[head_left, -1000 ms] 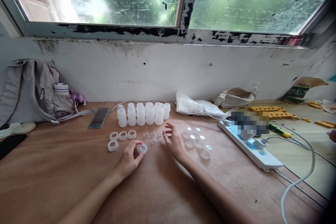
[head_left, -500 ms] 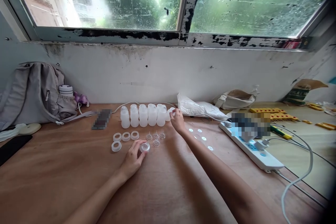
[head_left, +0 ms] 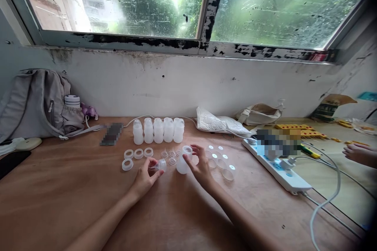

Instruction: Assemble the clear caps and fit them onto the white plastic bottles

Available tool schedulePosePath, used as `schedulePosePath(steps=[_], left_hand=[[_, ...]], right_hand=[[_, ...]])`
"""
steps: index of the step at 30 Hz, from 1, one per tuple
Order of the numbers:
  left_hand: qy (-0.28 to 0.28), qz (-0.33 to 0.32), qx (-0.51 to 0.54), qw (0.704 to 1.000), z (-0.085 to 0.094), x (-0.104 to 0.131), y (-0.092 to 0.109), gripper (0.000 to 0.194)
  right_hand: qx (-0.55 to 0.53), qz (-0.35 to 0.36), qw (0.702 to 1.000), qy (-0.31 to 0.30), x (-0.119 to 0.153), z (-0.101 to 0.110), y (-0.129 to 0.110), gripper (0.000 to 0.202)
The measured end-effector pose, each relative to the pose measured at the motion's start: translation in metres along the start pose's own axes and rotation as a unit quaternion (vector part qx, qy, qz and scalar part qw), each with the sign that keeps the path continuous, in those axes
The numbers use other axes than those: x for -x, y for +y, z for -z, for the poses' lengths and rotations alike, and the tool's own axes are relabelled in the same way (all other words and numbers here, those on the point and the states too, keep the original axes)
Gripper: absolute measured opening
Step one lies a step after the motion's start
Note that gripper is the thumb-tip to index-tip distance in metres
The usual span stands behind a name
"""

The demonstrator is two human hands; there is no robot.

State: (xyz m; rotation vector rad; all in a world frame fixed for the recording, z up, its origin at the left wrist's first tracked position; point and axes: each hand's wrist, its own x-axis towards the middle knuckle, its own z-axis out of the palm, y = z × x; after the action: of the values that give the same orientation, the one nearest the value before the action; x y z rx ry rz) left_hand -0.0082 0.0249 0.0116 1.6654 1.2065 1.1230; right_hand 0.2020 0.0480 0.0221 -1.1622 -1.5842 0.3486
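My left hand (head_left: 143, 176) pinches a white screw ring fitted with a clear teat (head_left: 161, 165), tipped on its side just above the table. To its right a frosted baby bottle (head_left: 183, 164) stands upright with its open mouth facing up. My right hand (head_left: 202, 166) grips this bottle from the right, its thumb across the front near the neck. Several white screw rings (head_left: 127, 164) lie left of my left hand. Between the hands and a little beyond are several clear teats (head_left: 172, 161), partly hidden by the bottle. Small clear discs with white centres (head_left: 232, 168) lie to the right.
A row of frosted bottles (head_left: 158, 131) stands near the wall. Behind lie a white padded bag (head_left: 209, 119) and a pouch (head_left: 262, 114). A power strip (head_left: 282, 172) with cables is at right; a backpack (head_left: 38, 102) is at left. Another person's hand (head_left: 361, 154) shows at far right.
My right hand has brought a bottle from the right end of the row towards me and stood it upright. My left hand has tilted the ring and teat. Another person's hand has appeared at far right.
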Motion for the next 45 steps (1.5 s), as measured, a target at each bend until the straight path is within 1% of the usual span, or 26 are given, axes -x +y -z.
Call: schedulePosePath(steps=[4,6,8,10,13,15,18,21,23,26,30,40,45], left_hand=[[-0.015,0.018,0.068,0.997,-0.003,-0.001,-0.001,0.024],[-0.017,0.029,0.106,0.994,-0.003,-0.001,-0.003,0.025],[-0.018,0.039,0.135,0.99,-0.004,-0.001,-0.003,0.025],[-0.019,0.05,0.162,0.985,-0.003,-0.001,-0.001,0.026],[-0.016,0.068,0.217,0.974,-0.003,-0.001,0.004,0.037],[-0.022,0.077,0.251,0.965,-0.003,0.0,0.007,0.044],[-0.027,0.081,0.286,0.954,-0.003,0.001,0.007,0.039],[-0.018,0.09,0.306,0.948,-0.003,0.001,0.005,0.035],[-0.008,0.1,0.303,0.948,-0.003,0.001,0.004,0.035],[0.008,0.115,0.282,0.953,-0.003,0.001,0.005,0.038],[0.015,0.119,0.267,0.956,-0.003,0.002,0.008,0.039],[-0.008,0.115,0.262,0.958,-0.004,0.003,0.007,0.039],[-0.018,0.101,0.27,0.957,-0.003,0.003,0.004,0.036]], right_hand=[[-0.019,-0.002,1.0,-0.005,0.011,-0.006,0.002,0.037],[-0.037,-0.008,0.999,-0.017,0.014,-0.007,0.001,0.04],[-0.059,-0.027,0.997,-0.052,0.019,-0.008,0.001,0.045],[-0.076,-0.052,0.991,-0.099,0.027,-0.011,-0.001,0.05],[-0.07,-0.074,0.983,-0.153,0.036,-0.017,-0.004,0.053],[-0.058,-0.074,0.981,-0.169,0.038,-0.019,-0.006,0.051],[-0.027,-0.049,0.98,-0.189,0.035,-0.014,-0.01,0.044],[0.002,-0.036,0.983,-0.181,0.031,-0.006,-0.011,0.046],[0.004,-0.036,0.985,-0.167,0.03,-0.002,-0.012,0.043],[-0.007,-0.008,0.986,-0.169,0.028,0.0,-0.013,0.033],[-0.015,0.017,0.986,-0.168,0.025,0.001,-0.013,0.034],[-0.035,0.023,0.981,-0.189,0.022,0.007,-0.013,0.035],[-0.072,-0.013,0.979,-0.188,0.022,0.006,-0.015,0.034]])
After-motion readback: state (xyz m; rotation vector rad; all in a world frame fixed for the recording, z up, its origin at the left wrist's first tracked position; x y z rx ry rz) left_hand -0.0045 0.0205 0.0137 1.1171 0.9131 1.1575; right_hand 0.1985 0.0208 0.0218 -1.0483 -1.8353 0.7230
